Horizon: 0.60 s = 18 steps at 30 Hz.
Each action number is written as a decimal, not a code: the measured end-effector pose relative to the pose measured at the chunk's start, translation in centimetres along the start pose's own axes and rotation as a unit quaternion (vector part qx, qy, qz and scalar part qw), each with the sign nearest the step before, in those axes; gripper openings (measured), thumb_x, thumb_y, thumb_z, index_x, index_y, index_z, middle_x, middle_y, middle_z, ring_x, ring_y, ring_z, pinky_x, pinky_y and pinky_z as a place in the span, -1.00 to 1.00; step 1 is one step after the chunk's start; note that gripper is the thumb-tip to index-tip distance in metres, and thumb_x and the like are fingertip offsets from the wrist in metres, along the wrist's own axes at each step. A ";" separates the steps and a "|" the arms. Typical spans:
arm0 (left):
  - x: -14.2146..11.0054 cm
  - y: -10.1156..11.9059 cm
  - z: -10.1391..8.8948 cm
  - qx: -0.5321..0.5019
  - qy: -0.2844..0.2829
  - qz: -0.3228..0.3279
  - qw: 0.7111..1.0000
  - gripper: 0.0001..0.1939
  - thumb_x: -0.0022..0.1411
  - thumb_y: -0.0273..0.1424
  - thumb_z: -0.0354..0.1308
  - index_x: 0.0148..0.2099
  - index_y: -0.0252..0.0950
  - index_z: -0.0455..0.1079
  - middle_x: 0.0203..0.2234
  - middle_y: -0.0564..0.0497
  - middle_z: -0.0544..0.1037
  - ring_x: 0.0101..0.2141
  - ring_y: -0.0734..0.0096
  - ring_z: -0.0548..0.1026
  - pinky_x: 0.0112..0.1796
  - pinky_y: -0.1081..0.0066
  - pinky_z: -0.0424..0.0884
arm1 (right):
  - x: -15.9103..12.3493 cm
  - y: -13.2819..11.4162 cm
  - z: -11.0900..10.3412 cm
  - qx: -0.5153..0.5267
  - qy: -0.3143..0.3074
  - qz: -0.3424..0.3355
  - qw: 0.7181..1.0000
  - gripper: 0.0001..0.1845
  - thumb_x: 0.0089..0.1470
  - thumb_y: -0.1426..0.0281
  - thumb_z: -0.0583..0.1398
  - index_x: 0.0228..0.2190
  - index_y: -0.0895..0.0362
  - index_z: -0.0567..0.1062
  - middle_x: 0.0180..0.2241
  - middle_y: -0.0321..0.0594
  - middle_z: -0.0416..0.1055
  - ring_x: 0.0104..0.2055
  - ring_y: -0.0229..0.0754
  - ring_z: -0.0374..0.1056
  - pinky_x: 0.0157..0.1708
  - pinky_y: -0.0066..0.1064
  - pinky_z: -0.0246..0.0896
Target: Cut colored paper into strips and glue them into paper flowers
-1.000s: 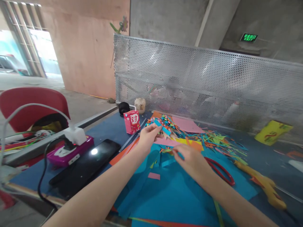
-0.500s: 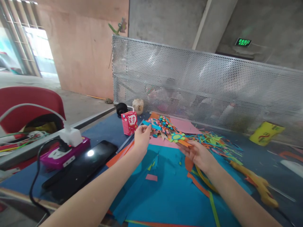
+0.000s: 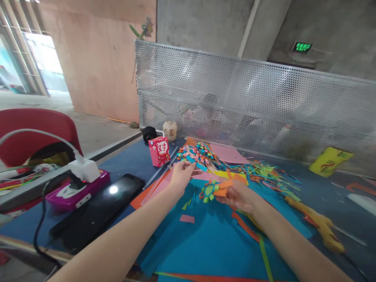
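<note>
My left hand (image 3: 181,177) has its thumb and fingers pinched on a small blue paper strip (image 3: 201,167), just in front of the pile of cut paper bits. Lower and to the right, my right hand (image 3: 239,196) is closed around a folded orange paper strip (image 3: 223,188). At the left end of that strip is a paper flower (image 3: 209,191) with green petals and a blue-green middle, facing up. Both hands are over a large blue paper sheet (image 3: 211,243), where a loose pink scrap (image 3: 187,219) lies.
Colourful paper curls (image 3: 199,152) and thin strips (image 3: 270,174) lie at the back. A yellow glue gun (image 3: 319,225) is at right, a yellow packet (image 3: 330,161) behind it. Left are a red drink carton (image 3: 159,152), a black phone (image 3: 100,211) and a purple power strip (image 3: 78,192). Perforated metal panel (image 3: 249,98) behind.
My right hand has moved down and left with the orange strip and flower, uncovering yellow paper behind. My left hand has shifted slightly down and right with the blue strip.
</note>
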<state>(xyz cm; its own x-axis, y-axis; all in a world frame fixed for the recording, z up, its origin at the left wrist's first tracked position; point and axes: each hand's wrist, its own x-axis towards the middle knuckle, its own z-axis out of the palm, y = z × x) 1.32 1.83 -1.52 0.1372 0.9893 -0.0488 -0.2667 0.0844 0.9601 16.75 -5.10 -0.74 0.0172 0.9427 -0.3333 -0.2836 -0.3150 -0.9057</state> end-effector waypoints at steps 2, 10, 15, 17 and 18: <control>-0.1 0.1 0.1 0.003 -0.006 -0.001 1.000 -0.79 0.00 -0.36 0.15 -0.53 -0.31 0.17 -0.66 0.08 0.43 -0.54 0.41 0.53 -0.67 0.63 0.08 | -0.2 -0.1 0.5 -0.036 0.007 0.046 0.998 -0.86 -0.02 0.34 0.13 -0.44 0.18 0.32 -0.58 -0.21 0.44 -0.58 -0.26 0.39 -0.64 -0.49 0.27; -0.5 0.2 0.3 0.007 -0.009 -0.005 1.000 -0.82 0.04 -0.40 0.11 -0.51 -0.31 0.17 -0.64 0.08 0.44 -0.55 0.40 0.53 -0.64 0.60 0.10 | -0.7 0.7 1.8 -0.263 -0.002 0.005 0.965 -0.66 -0.28 0.40 0.30 -0.38 0.18 0.33 -0.60 -0.38 0.36 -0.59 -0.36 0.31 -0.69 -0.60 0.17; -0.4 0.6 0.0 0.003 0.016 0.012 1.000 -0.83 0.05 -0.39 0.09 -0.50 -0.30 0.17 -0.62 0.08 0.45 -0.53 0.40 0.53 -0.58 0.56 0.17 | -1.3 0.0 0.7 -0.291 0.009 -0.067 0.954 -0.60 -0.24 0.40 0.26 -0.27 0.16 0.31 -0.54 -0.38 0.35 -0.54 -0.32 0.33 -0.66 -0.54 0.24; -0.3 0.8 -0.2 0.001 0.033 0.025 0.999 -0.84 0.07 -0.39 0.06 -0.49 -0.29 0.15 -0.63 0.10 0.43 -0.54 0.42 0.52 -0.58 0.56 0.16 | -1.9 -0.5 0.2 -0.270 0.008 -0.082 0.959 -0.57 -0.21 0.39 0.25 -0.24 0.15 0.28 -0.48 -0.35 0.37 -0.49 -0.30 0.36 -0.57 -0.49 0.31; -0.2 0.9 -0.2 0.000 0.039 0.033 0.999 -0.84 0.08 -0.40 0.05 -0.48 -0.29 0.14 -0.64 0.12 0.41 -0.55 0.43 0.52 -0.59 0.56 0.15 | -2.2 -0.7 0.0 -0.257 0.001 -0.092 0.962 -0.56 -0.21 0.38 0.25 -0.23 0.14 0.26 -0.45 -0.34 0.38 -0.46 -0.29 0.37 -0.53 -0.46 0.33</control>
<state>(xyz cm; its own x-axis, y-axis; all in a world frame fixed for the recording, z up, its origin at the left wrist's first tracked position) 0.87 1.70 -0.74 0.0438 0.9990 -0.0069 -0.2721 0.0186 0.9621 16.86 -6.92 0.60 0.0244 0.9878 -0.1540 0.2360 -0.1554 -0.9593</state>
